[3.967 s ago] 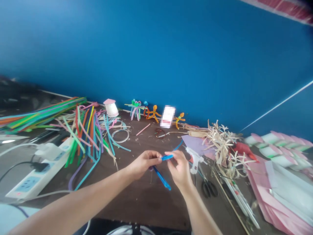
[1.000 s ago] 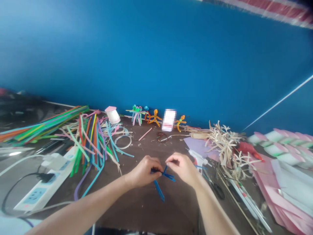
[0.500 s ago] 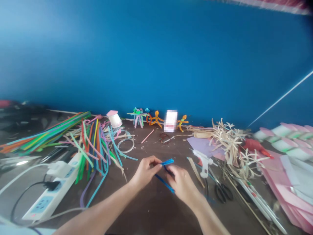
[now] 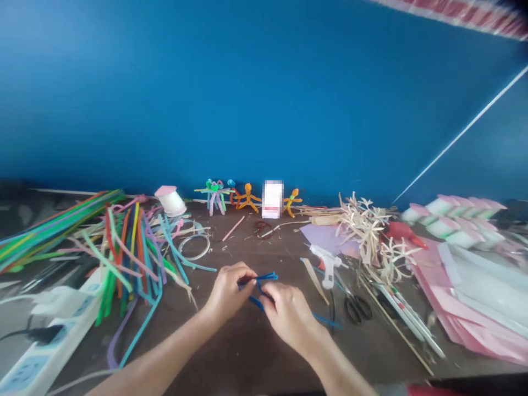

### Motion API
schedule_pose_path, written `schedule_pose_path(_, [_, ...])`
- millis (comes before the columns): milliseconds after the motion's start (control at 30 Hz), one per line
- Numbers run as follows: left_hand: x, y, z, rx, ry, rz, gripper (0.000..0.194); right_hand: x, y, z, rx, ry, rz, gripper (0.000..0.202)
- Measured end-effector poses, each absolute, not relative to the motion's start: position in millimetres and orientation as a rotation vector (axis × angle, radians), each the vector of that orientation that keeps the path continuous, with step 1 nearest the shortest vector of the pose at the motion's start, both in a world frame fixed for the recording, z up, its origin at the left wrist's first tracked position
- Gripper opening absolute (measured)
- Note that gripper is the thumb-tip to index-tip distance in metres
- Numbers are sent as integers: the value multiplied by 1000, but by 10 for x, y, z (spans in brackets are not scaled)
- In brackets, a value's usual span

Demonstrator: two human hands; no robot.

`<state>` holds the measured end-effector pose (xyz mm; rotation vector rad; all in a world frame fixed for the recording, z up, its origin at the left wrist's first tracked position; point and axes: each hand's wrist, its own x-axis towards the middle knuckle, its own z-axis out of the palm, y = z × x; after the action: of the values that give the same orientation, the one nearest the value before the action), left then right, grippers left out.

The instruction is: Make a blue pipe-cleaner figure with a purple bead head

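Two bare hands, left (image 4: pixel 231 289) and right (image 4: pixel 287 312), grip blue pipe cleaners (image 4: pixel 267 277) between their fingers at lower center of frame. Black-handled scissors (image 4: pixel 357 308) and a white glue gun (image 4: pixel 328 265) lie right of center; behind, orange figures (image 4: pixel 248 199) stand near a blue wall (image 4: pixel 264 99).

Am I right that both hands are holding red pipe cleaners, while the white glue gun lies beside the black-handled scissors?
Not quite: the head view shows that the pipe cleaners in the left hand and right hand are blue, not red. The white glue gun does lie beside the black-handled scissors.
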<state>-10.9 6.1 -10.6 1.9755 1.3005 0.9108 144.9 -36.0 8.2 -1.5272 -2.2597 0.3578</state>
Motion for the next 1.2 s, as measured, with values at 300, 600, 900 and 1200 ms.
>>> schedule_pose_path(300, [-120,18,-12,2285,1225,811,14,1574,-274,312,-1502,-2264,377,13])
schedule_pose_path(600, [-179,-6,77,2164,1008,765,11,1715,-29,238,-1307,-2100,943,13])
schedule_pose_path(900, [-137,3,27,1759,1101,863,8,1635,-88,61,-1300,-1938,1067,22])
schedule_pose_path(1200, [-97,-5,-83,2039,1314,922,10,1484,-328,37,-1592,-2214,678,9])
